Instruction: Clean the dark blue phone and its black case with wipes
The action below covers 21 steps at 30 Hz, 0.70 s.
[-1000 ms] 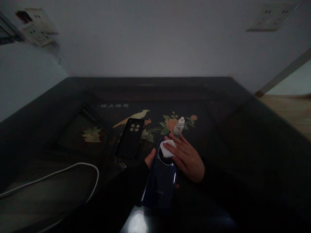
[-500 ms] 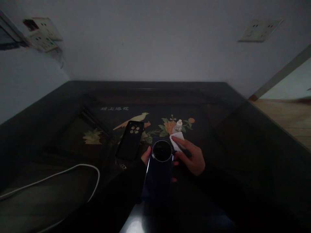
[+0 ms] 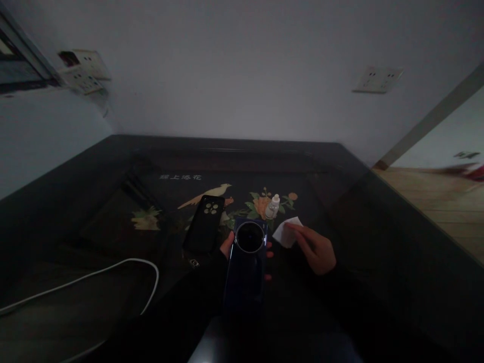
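A dark blue smartphone (image 3: pixel 245 277) with a large round camera ring faces back side up in my left hand (image 3: pixel 227 245). The thumb lies along its left edge, and fingertips show at its right edge. To the right, my right hand (image 3: pixel 317 251) pinches a white wipe (image 3: pixel 287 233) between thumb and fingers, apart from the phone. A small white-capped dropper bottle (image 3: pixel 273 206) stands upright just beyond the wipe. Left of the phone, a black phone case (image 3: pixel 205 224) with round camera holes lies on the table, a small charm (image 3: pixel 194 263) at its lower end.
The dark glossy table (image 3: pixel 234 156) bears a printed bird and flowers. A white cable (image 3: pixel 94 273) curves across its left side. Wall sockets (image 3: pixel 378 79) are at the back right, with more sockets (image 3: pixel 85 70) at the left. Wooden floor (image 3: pixel 427 196) shows past the right edge.
My right hand has drawn the wipe away from the phone's camera area to the right. The left hand still holds the phone. The whole view has shifted slightly.
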Tool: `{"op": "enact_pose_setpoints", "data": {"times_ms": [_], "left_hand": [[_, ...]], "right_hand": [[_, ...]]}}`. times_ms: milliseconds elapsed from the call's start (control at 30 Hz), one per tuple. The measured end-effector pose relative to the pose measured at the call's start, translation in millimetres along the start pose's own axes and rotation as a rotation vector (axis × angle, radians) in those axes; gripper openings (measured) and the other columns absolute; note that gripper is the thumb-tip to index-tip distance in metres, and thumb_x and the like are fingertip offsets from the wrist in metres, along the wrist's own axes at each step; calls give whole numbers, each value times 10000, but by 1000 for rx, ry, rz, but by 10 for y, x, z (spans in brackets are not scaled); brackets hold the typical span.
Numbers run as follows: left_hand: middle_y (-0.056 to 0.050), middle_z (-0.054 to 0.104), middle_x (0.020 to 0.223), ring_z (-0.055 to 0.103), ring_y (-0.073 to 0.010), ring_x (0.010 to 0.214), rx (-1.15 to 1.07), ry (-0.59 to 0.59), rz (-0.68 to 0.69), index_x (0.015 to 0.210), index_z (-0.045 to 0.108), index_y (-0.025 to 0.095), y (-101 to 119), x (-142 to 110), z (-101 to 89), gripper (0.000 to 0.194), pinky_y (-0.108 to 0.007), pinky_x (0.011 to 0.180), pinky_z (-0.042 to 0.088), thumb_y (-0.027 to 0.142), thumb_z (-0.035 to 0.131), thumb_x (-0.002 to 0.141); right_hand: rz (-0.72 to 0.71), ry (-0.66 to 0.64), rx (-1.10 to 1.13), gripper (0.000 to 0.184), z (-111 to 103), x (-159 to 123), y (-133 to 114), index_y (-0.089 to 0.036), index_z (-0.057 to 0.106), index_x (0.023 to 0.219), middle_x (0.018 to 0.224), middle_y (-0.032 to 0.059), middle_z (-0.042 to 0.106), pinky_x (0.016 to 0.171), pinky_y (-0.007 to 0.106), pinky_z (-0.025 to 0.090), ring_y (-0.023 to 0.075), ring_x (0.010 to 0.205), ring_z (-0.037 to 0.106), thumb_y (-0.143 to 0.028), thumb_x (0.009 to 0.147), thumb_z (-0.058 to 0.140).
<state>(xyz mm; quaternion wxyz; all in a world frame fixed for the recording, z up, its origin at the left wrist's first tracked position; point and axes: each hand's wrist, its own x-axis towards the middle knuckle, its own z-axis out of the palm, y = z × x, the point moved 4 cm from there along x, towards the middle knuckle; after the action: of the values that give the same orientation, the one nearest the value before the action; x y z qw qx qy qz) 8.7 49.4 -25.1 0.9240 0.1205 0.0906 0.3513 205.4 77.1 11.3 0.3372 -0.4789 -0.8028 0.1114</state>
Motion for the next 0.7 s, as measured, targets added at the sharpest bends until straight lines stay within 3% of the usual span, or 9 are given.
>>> {"op": "enact_pose_setpoints", "data": {"times_ms": [100,300,400,533,700], "left_hand": [[-100,557,1177,428,-284,1140,-12,-9,3,1126,551,125,-11,-2,-4,648,-526,818,399,606,391,721],[-115,559,1174,503,-243,1058,-46,-46,6,1128,535,105,-50,-5,25,633,-522,809,423,579,402,730],[-115,573,1154,516,-247,1044,-27,-9,28,1106,547,107,-58,-24,54,630,-523,785,442,588,391,730],[-118,567,1162,539,-238,1029,7,-107,57,1126,536,105,-76,-87,210,600,-503,799,460,551,435,738],[-123,561,1167,574,-251,970,90,-220,53,1159,525,105,-165,-191,473,623,-442,746,502,553,468,730]], "right_hand": [[10,15,-77,272,12,1,215,-218,613,1012,1003,64,647,786,341,496,200,929,604,-252,836,408],[-32,48,-196,272,57,12,321,-194,616,1009,1306,91,413,933,419,398,251,1159,430,-266,799,458],[-50,80,-252,261,-1,2,295,-211,609,1012,1188,87,499,875,378,441,218,1063,496,-241,821,433],[-66,133,-360,242,-92,-20,238,-217,631,976,1119,97,539,887,440,385,255,1043,476,-192,820,447],[-144,29,-405,238,-33,-70,129,-227,648,928,969,57,637,837,352,399,212,944,535,-158,830,443]]}}
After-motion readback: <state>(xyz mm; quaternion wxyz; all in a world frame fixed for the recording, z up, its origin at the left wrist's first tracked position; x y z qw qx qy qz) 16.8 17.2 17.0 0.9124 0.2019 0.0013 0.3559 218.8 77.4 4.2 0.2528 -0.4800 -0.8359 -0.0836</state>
